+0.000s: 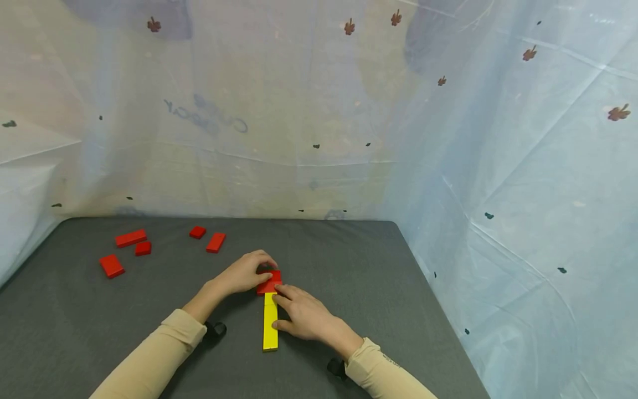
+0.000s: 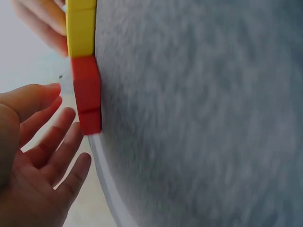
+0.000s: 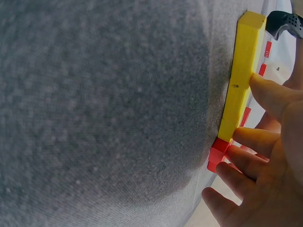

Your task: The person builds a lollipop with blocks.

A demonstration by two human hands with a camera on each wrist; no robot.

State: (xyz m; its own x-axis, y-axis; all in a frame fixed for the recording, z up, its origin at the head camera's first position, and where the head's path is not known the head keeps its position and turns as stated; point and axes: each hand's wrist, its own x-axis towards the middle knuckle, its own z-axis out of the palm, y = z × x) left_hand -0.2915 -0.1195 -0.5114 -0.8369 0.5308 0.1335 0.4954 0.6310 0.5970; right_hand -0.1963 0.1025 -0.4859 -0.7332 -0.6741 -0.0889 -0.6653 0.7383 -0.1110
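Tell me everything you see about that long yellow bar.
The long, straight yellow bar lies flat on the dark grey table, its far end against red rectangular blocks. It looks smooth, possibly painted wood; a seam near that end suggests joined pieces. A small dark mark shows. The right hand's grip touches it.

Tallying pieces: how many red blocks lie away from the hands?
5: three red blocks farthest left, two more between them and the left hand; some may be hidden.
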